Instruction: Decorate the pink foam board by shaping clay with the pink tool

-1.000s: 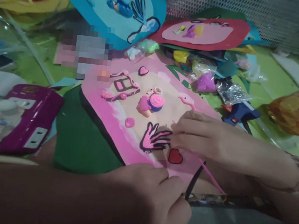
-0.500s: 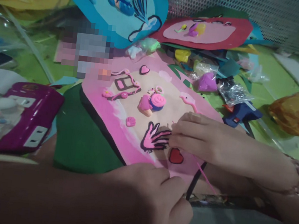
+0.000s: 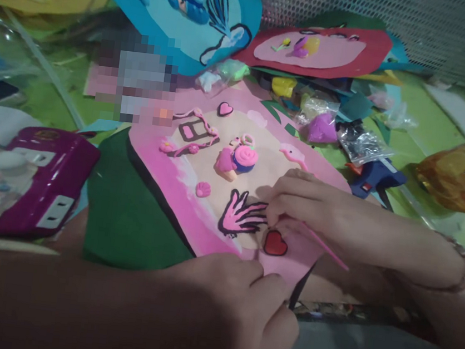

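A pink picture sheet (image 3: 153, 171) with a pale middle lies tilted in front of me. On it are a pink-and-blue clay figure (image 3: 238, 161), a pink clay hand shape (image 3: 238, 214) outlined in black and a red heart (image 3: 275, 243). My right hand (image 3: 309, 203) rests on its right side, fingertips pinched together beside the hand shape. A thin pink clay strand (image 3: 327, 247) sticks out from under that hand. At the sheet's lower edge my left hand (image 3: 246, 310) is curled closed; what its fingers hold is hidden.
Beyond the sheet stand a blue picture (image 3: 247, 8) and a red one (image 3: 259, 48). Bagged purple clay (image 3: 323, 127) and a dark blue tool (image 3: 377, 178) lie to the right, near an orange packet (image 3: 459, 175). A purple case (image 3: 53, 176) sits on the left.
My right fingers have shifted slightly and bent more. The loose end of the pink strand has swung up and right. My left hand has hardly moved.
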`<state>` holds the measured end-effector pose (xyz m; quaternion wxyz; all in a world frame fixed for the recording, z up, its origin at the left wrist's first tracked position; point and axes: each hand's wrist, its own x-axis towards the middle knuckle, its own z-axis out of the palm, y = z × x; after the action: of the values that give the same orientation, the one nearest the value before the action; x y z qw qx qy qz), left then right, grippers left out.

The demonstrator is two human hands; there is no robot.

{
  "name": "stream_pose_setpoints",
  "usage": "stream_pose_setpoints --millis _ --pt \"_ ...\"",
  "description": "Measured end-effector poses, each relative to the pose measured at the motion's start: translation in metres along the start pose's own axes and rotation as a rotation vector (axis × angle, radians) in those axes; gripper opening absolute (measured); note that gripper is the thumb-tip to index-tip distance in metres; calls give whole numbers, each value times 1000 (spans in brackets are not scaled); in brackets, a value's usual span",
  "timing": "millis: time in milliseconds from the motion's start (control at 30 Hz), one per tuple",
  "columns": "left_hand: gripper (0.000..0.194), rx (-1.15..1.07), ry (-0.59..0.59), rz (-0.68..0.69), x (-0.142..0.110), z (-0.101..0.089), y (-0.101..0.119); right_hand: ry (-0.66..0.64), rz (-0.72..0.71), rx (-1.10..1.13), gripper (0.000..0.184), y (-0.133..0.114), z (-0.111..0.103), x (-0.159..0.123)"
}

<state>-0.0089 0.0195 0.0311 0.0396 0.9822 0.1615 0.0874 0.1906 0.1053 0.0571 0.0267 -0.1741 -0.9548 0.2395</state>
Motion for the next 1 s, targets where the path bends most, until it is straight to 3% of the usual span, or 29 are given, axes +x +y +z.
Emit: stream_pose_setpoints --millis 167,333,433,667,833,1000 --pt "11 5 9 4 0 -2 0 47 65 150 15 6 -2 0" --pt "12 24 52 3 -2 -3 -1 93 59 224 16 11 -1 -3" --pt "14 -296 156 -193 -2 0 -2 165 41 264 15 9 -2 -4" --pt "5 -1377 454 -712 12 9 -8 365 -123 341 5 -5 -2 -4" --pt "3 -1612 430 -818 13 1 -15 266 -113 210 8 -13 -3 -1" --pt "3 -1750 416 -899 14 -1 -15 259 -78 67 10 -22 -4 -3"
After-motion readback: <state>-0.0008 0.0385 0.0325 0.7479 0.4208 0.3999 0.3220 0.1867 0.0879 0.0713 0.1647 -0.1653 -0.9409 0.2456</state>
